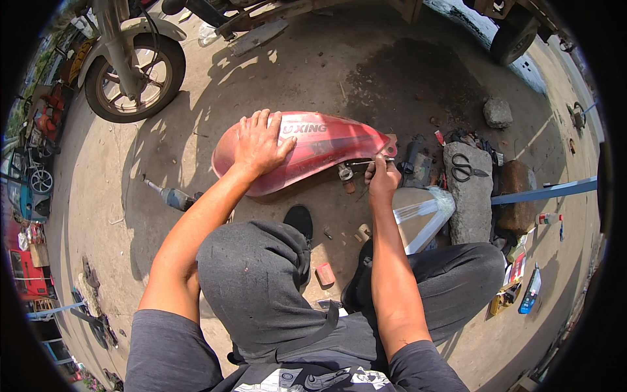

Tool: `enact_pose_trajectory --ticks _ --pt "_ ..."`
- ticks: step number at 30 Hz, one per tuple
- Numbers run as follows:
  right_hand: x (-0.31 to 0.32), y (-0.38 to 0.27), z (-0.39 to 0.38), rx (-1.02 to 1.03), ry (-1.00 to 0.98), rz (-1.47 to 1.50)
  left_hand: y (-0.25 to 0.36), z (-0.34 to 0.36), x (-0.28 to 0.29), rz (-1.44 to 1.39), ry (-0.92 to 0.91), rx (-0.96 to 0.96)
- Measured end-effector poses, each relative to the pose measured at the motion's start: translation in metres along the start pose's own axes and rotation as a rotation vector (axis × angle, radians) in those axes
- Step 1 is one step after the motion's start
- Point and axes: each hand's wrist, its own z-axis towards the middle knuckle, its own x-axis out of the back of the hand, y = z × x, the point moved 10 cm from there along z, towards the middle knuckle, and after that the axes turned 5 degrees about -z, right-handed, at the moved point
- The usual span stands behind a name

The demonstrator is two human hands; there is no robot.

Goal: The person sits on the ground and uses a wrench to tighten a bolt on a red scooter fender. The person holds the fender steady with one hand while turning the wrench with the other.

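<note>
A red motorcycle fuel tank (307,147) lies on its side on the concrete in front of me, its narrow end to the right. My left hand (263,145) rests on top of its wide left part, fingers stretched out. At the narrow end, my right hand (383,176) is closed around a thin metal rod (359,162), whose kind I cannot make out. The rod runs left from my fingers along the tank's lower edge. Just below it, a small brass-coloured fitting (346,175) sits under the tank's edge.
Scissors (467,168) lie on a long stone block (471,209) to the right, beside a taped, wedge-shaped panel (421,215). A power tool (171,197) lies left of the tank. A motorcycle wheel (135,78) stands at the far left. Near my feet is a reddish block (325,274).
</note>
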Motion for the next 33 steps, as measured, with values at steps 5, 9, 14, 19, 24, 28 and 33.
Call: enact_pose_trajectory --ticks 5,9,14,19,24,28,33 --pt "-0.005 0.016 0.004 -0.049 -0.047 0.029 0.001 -0.001 0.002 0.007 0.009 0.004" --pt "-0.004 0.027 0.007 -0.129 -0.032 0.095 0.001 0.000 0.002 0.003 -0.006 0.011" --pt "-0.006 0.031 0.009 -0.163 -0.046 0.128 0.001 0.000 0.003 -0.001 -0.002 0.009" --pt "-0.023 -0.014 -0.003 0.154 -0.124 -0.194 0.001 0.000 0.003 0.005 0.000 0.012" --pt "-0.063 -0.068 -0.046 0.664 -0.227 -0.524 -0.001 0.000 0.001 -0.003 -0.042 0.041" --pt "-0.023 -0.050 -0.017 0.370 -0.028 -0.341 0.000 0.000 0.000 -0.008 -0.029 0.024" --pt "0.000 0.001 0.002 0.007 0.010 0.035 0.000 0.000 0.001 -0.001 -0.026 0.026"
